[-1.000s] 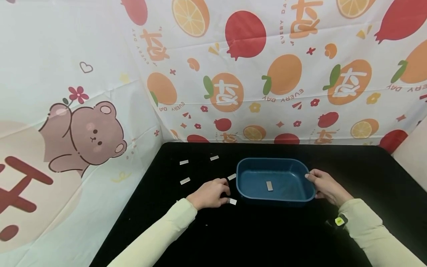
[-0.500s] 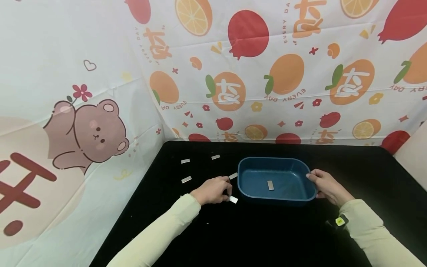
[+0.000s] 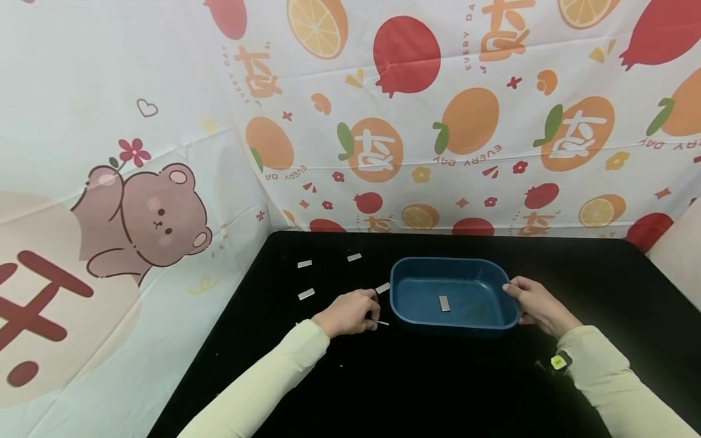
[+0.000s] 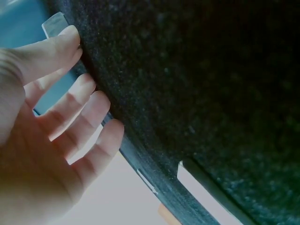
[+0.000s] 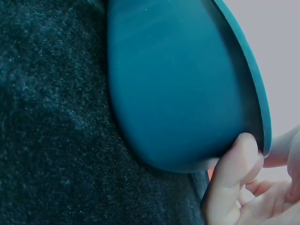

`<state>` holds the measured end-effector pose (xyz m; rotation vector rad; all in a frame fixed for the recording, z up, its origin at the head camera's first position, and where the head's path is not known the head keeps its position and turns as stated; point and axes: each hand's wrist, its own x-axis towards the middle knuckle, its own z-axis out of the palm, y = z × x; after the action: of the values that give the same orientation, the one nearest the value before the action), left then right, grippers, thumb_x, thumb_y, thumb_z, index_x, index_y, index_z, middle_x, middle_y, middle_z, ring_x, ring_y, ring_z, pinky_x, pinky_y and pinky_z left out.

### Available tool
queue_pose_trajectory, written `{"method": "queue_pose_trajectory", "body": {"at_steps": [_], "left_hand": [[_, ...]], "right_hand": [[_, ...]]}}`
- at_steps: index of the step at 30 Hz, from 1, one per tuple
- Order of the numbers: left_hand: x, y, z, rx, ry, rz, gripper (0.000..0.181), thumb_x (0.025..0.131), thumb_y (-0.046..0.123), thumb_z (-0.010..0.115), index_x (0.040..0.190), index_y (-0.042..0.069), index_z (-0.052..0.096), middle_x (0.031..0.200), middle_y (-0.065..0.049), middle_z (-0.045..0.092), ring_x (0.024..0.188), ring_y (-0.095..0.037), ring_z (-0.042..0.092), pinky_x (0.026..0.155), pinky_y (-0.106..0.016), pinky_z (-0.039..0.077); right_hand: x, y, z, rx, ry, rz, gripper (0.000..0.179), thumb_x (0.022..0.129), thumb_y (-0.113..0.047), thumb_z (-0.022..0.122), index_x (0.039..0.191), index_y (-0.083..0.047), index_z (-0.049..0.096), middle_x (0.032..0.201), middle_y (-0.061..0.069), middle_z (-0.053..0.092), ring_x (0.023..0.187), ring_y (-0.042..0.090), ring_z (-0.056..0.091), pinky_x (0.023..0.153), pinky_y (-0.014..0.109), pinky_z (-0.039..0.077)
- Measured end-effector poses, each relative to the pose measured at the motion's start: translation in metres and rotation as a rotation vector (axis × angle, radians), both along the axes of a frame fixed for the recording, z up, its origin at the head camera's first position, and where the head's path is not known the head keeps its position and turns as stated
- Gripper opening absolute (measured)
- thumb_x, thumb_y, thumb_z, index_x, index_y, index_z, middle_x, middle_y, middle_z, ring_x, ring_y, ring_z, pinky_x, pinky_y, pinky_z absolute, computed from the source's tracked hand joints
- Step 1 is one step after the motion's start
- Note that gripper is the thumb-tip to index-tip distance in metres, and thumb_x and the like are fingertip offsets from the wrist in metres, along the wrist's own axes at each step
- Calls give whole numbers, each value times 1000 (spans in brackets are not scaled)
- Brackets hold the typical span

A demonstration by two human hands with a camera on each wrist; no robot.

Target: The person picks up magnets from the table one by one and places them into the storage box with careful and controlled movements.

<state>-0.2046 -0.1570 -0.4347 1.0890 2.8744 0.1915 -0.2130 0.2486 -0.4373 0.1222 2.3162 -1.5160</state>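
My left hand (image 3: 350,313) pinches a small silvery rectangular strip (image 3: 383,323) between thumb and index finger, just left of a blue plastic bin. In the left wrist view that strip (image 4: 54,23) sticks out past the thumb tip, while the other fingers (image 4: 86,101) are bent loosely. My right hand (image 3: 539,305) grips the right end of the blue bin (image 3: 482,298). The right wrist view has the thumb (image 5: 236,161) against the bin wall (image 5: 173,93) near its rim. One similar strip (image 3: 444,303) lies inside the bin, on its floor.
On the black table (image 3: 438,389), several more strips (image 3: 306,294) lie left of the bin; one strip (image 3: 383,288) is close to its left wall, just beyond my left hand. A patterned cloth (image 3: 328,152) stands behind the table and along its left side.
The pinched strip has turned from showing its bright flat face to nearly edge-on. My left hand has shifted slightly right over the second. The right hand keeps its grip on the bin.
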Motion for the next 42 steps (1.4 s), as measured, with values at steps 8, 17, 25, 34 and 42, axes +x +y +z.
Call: {"method": "queue_pose_trajectory", "body": {"at_steps": [8, 17, 25, 34, 42], "left_hand": [[1, 0, 0, -11, 43, -21, 5, 85, 27, 77, 82, 23, 76, 108, 3, 66, 88, -13, 61, 74, -29, 54], [1, -2, 0, 0, 59, -55, 4, 84, 25, 77, 85, 21, 79, 103, 4, 68, 87, -12, 63, 74, -29, 55], [3, -4, 2, 34, 62, -59, 5, 86, 23, 75, 84, 21, 79, 104, 3, 69, 90, -13, 64, 76, -29, 56], [3, -7, 6, 61, 51, -33, 6, 88, 22, 74, 85, 21, 79, 107, 3, 69, 96, -14, 64, 80, -30, 56], [3, -12, 15, 112, 29, -2, 7, 89, 22, 73, 87, 18, 79, 114, -1, 69, 99, -18, 63, 82, -34, 56]], "right_hand": [[-2, 1, 1, 0, 7, 6, 28, 107, -32, 39, 101, -6, 48, 68, -4, 43, 60, 12, 52, 56, 27, 50], [0, 0, -2, 2, -1, 4, 28, 107, -33, 40, 101, -7, 47, 67, -4, 44, 59, 11, 53, 55, 27, 50], [0, -1, 1, 7, 4, 10, 28, 107, -32, 40, 101, -6, 47, 67, -5, 43, 59, 11, 52, 56, 27, 51], [-1, 0, 1, 12, 8, 5, 29, 107, -32, 39, 104, -4, 47, 67, -4, 43, 59, 11, 52, 56, 26, 51], [-1, 1, 0, -1, 3, 0, 28, 106, -33, 41, 102, -5, 47, 68, -4, 44, 58, 10, 52, 55, 26, 51]]}}
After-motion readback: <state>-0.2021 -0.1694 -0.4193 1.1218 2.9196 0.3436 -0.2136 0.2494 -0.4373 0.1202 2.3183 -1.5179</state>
